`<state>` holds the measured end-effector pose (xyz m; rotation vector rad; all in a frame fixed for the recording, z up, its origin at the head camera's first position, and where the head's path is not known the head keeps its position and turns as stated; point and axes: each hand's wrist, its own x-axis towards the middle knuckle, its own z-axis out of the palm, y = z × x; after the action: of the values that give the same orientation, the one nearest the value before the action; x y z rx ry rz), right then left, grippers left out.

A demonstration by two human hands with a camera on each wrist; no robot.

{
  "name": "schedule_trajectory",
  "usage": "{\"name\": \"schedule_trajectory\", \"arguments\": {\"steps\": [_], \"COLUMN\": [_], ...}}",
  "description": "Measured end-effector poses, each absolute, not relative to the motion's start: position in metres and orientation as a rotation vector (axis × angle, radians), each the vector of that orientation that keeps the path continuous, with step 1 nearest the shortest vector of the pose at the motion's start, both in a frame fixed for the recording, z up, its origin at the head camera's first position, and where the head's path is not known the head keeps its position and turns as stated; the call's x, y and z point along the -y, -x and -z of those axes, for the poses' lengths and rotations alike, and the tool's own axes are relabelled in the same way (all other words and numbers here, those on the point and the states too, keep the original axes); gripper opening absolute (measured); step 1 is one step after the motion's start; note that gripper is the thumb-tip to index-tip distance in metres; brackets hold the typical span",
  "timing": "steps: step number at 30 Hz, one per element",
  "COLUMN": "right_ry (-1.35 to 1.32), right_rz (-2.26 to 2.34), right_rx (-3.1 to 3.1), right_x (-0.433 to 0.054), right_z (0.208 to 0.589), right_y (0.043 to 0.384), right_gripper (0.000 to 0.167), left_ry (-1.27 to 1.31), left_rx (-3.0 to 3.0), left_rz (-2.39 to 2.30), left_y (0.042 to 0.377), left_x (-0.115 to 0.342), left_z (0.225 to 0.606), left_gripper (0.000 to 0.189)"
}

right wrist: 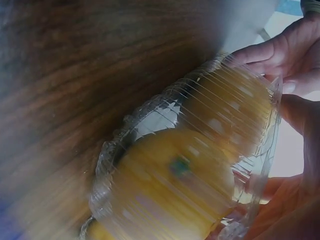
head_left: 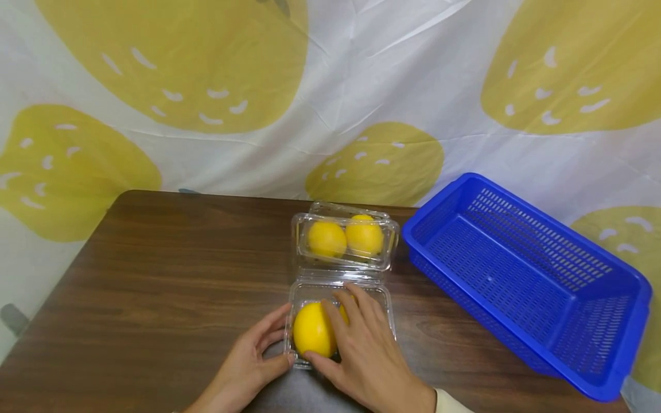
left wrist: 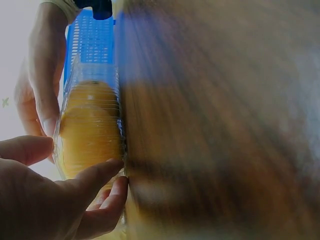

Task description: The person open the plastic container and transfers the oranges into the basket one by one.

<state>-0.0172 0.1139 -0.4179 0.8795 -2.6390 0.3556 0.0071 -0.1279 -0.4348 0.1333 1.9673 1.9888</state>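
A hinged clear plastic clamshell box (head_left: pixel 388 295) lies open near the table's front, its lid folded back. Two round yellow oranges sit side by side in its base; the left orange (head_left: pixel 312 331) shows well, the other is mostly hidden. My left hand (head_left: pixel 248 358) holds the box's left side, thumb at the near corner. In the left wrist view, the left hand's fingers (left wrist: pixel 102 215) touch the box wall low down. Over the oranges, my right hand (head_left: pixel 366 338) curls its fingers, with the thumb by the left one. The right wrist view shows a green spot on one orange (right wrist: pixel 175 175).
Behind the lid stands another clear box (head_left: pixel 389 215) with two oranges (head_left: pixel 327 238) in view through plastic. A blue perforated basket (head_left: pixel 516 269) sits at the right on the dark wooden table (head_left: pixel 170 287). A fruit-print cloth (head_left: pixel 361 69) hangs behind the table.
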Motion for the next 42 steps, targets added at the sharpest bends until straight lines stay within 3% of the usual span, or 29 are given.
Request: {"name": "schedule_trajectory", "arguments": {"steps": [20, 42], "right_ry": [-1.015, -1.306], "right_rz": [-0.392, -0.297], "right_rx": [2.726, 2.819], "right_x": [-0.118, -0.128], "right_z": [0.404, 0.394], "right_y": [0.03, 0.051], "right_gripper": [0.072, 0.089], "left_ry": [-0.148, -0.086], "left_rx": [-1.978, -1.966], "left_rz": [-2.006, -2.007], "left_y": [-0.009, -0.01], "left_x": [0.127, 0.125], "left_z": [0.434, 0.431], "left_gripper": [0.082, 0.081]}}
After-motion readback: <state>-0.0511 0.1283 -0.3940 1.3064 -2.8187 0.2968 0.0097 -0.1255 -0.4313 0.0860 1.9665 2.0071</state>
